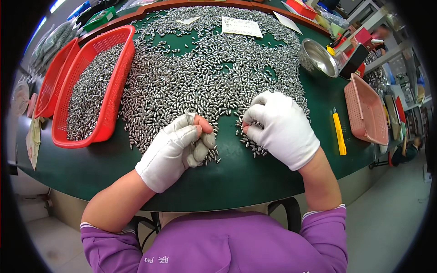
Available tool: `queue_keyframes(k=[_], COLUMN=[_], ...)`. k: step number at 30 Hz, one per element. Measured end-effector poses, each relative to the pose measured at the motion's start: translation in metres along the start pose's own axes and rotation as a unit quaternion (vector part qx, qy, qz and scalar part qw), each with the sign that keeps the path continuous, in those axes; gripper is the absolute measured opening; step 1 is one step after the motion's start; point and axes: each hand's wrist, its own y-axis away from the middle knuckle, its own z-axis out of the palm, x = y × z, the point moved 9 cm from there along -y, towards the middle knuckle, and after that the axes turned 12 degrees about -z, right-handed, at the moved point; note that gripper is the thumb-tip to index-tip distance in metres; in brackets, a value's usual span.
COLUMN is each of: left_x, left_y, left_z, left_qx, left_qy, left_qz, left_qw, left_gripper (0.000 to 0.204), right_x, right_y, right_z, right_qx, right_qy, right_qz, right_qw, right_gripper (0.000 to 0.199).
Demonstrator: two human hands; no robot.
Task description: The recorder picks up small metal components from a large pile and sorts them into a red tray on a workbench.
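A wide spread of small silvery metal parts [191, 82], short and cylinder-like, covers much of the green table [227, 177]. My left hand [180, 145], in a white glove with bare thumb and fingertip, is curled at the near edge of the spread. Its thumb and forefinger are pinched together; anything between them is too small to make out. My right hand [277, 127], gloved in white too, bends its fingers down over the parts. Its thumb and finger meet, and what they hold is hidden. Loose parts lie beside both hands.
On the left, a red plastic basket [125, 68] holds many of the same parts, with another red basket [45, 100] beside it. At right are a metal bowl [318, 57], a yellow utility knife [338, 132] and a pink basket [364, 107]. A paper slip [241, 26] lies on the parts.
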Motion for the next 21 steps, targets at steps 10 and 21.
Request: queue_keyframes(k=[10, 21], left_x=[0.001, -0.001], left_y=[-0.002, 0.002], left_z=[0.001, 0.008], left_qx=[-0.015, -0.006], left_qy=[0.001, -0.040], left_qz=[0.004, -0.019], left_qw=[1.000, 0.999], left_gripper=[0.016, 0.018], right_x=[-0.017, -0.015], right_y=[0.002, -0.006], right_z=[0.025, 0.014], right_qx=[-0.060, 0.029], right_qy=[-0.032, -0.192], right_qz=[-0.037, -0.038], right_qw=[0.997, 0.980], right_gripper=[0.012, 0.019])
